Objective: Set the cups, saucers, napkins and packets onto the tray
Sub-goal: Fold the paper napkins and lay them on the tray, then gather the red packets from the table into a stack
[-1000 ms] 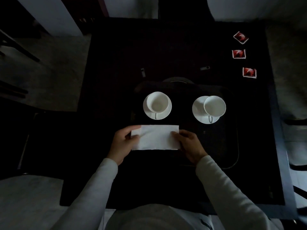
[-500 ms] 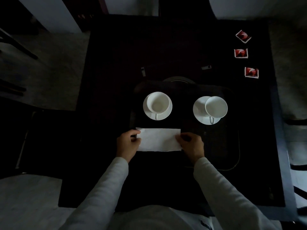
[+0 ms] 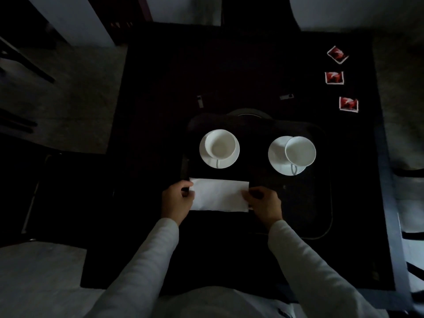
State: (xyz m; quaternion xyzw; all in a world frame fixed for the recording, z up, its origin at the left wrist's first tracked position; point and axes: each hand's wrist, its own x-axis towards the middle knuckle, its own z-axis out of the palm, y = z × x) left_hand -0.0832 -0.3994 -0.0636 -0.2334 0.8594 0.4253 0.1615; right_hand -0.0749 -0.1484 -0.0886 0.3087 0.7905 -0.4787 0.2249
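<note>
You held the white napkin (image 3: 219,194) with both hands. Your left hand (image 3: 176,199) pinched its short end at 9 o'clock, with the thumb on top and the fingers curled. Your right hand (image 3: 263,201) pinched the other short end at 3 o'clock the same way. The napkin was folded into a long shape, and its long side ran flat across from 9 o'clock to 3 o'clock. It was over the 9 o'clock part of the dark tray (image 3: 330,203). It was too dark to tell if it lay on the tray or hung just above it.

Just past the napkin, at 12 o'clock from it, the left cup (image 3: 219,145) stood upright on the left saucer (image 3: 207,158). The right cup (image 3: 300,150) stood on the right saucer (image 3: 278,154), toward that saucer's 3 o'clock side. Both cup handles pointed to 6 o'clock, at you. Both sets were on the tray, well apart from each other.

Three red packets (image 3: 334,77) lay on the dark counter (image 3: 160,88), off the tray, at about 1 o'clock from it. They made a loose row running from 12 o'clock to 6 o'clock.
</note>
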